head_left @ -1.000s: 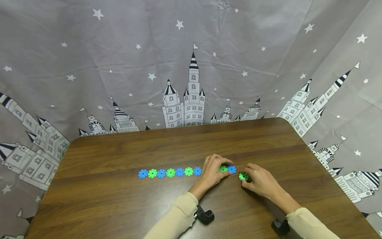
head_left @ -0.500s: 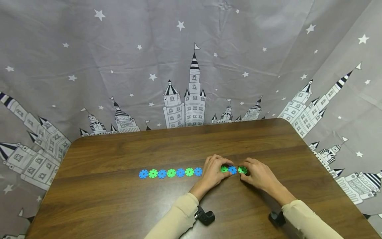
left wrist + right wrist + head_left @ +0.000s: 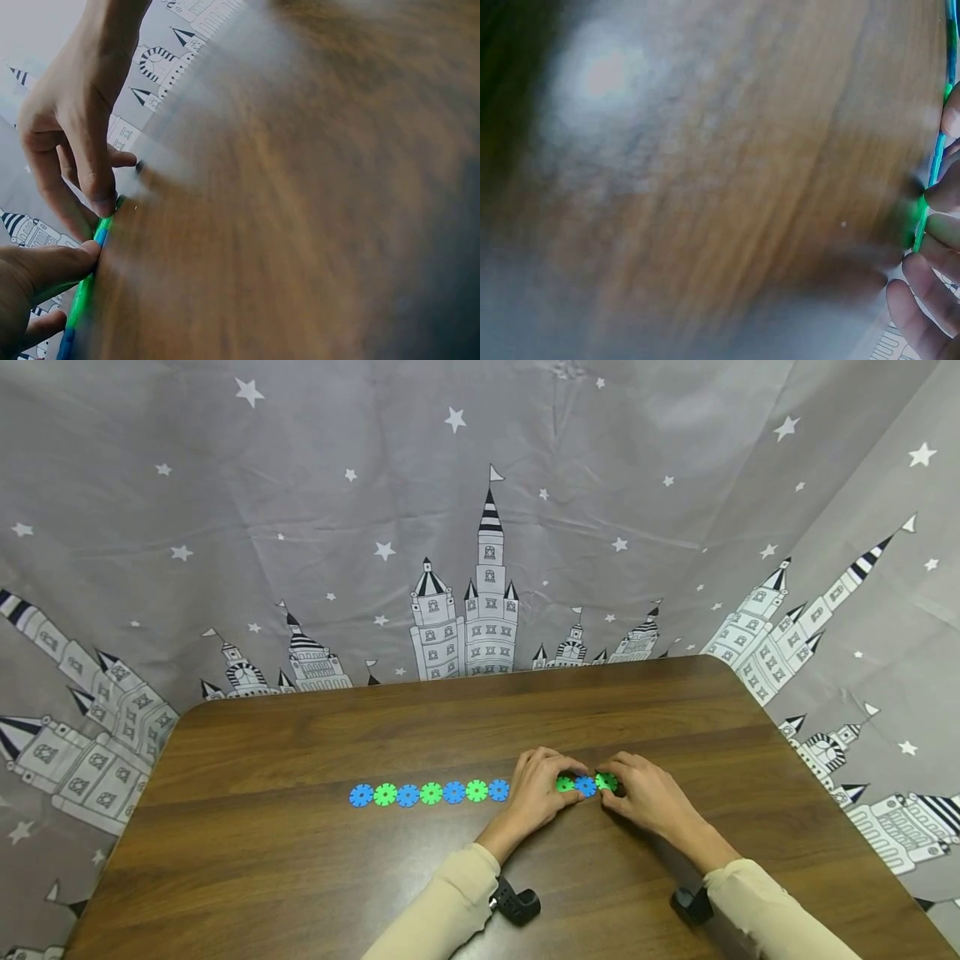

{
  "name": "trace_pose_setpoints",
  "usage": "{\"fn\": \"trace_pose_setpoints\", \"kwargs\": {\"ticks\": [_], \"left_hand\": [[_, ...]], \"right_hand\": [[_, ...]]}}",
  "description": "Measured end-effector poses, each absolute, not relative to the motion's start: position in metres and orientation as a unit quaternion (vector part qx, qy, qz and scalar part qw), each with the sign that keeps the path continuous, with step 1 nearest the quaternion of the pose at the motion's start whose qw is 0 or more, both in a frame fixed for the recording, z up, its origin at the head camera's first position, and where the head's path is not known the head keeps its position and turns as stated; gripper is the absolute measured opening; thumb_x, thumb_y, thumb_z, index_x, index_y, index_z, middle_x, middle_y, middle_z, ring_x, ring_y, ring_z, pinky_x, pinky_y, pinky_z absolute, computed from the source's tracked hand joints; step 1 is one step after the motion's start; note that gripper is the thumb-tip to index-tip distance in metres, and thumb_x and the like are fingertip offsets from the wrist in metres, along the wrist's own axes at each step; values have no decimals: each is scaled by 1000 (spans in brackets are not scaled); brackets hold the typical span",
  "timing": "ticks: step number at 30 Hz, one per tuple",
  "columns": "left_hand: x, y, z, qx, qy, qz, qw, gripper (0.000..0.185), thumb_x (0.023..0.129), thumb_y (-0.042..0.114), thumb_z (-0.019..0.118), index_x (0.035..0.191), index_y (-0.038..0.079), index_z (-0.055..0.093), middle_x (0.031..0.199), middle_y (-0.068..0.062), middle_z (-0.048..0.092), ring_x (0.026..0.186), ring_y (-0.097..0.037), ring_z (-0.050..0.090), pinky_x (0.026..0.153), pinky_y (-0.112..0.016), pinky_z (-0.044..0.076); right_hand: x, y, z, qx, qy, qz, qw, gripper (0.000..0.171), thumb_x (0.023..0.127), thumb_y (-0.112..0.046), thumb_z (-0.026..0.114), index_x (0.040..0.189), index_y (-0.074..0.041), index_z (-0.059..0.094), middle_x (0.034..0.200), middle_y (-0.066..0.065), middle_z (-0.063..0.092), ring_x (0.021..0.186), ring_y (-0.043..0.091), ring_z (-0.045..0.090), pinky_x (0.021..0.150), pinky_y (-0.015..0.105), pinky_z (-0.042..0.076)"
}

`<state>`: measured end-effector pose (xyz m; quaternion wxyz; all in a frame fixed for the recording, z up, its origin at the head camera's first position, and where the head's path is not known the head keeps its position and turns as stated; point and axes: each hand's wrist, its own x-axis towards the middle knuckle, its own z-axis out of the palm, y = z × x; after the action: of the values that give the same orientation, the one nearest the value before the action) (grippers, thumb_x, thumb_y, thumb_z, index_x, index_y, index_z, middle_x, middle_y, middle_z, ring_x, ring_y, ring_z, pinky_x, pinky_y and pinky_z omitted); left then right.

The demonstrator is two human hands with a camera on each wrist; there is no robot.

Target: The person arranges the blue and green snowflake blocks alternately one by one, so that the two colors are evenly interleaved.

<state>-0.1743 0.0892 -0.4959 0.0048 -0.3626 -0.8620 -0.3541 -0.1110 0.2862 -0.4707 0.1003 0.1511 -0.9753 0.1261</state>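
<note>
Nearest, two cream sleeves reach forward over the wooden table, and the left hand rests with curled fingers pinching a green disc just beside a blue disc. Right of those fingertips, the right hand pinches the end green disc, which touches the blue one. Left of the left fingers, a row of discs alternates blue and green, with a castle-print curtain beyond.
</note>
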Motion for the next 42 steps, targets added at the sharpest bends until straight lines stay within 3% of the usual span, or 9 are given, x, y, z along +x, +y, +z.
{"fn": "trace_pose_setpoints", "kwargs": {"ticks": [33,42], "left_hand": [[-175,90,-494,-369,-864,-342,16,32,79,30,83,110,24,75,108,12,71,108,-11,56,108,-40,33],[-173,89,-492,-371,-866,-335,19,32,79,29,83,110,24,75,108,11,71,107,-12,57,107,-41,34]], "right_hand": [[-108,288,-472,144,-974,149,92,37,80,-16,78,111,0,69,106,9,66,95,26,65,80,44,54],[-108,286,-470,121,-976,167,65,44,77,-15,78,115,3,67,105,7,64,83,15,59,73,37,52]]}}
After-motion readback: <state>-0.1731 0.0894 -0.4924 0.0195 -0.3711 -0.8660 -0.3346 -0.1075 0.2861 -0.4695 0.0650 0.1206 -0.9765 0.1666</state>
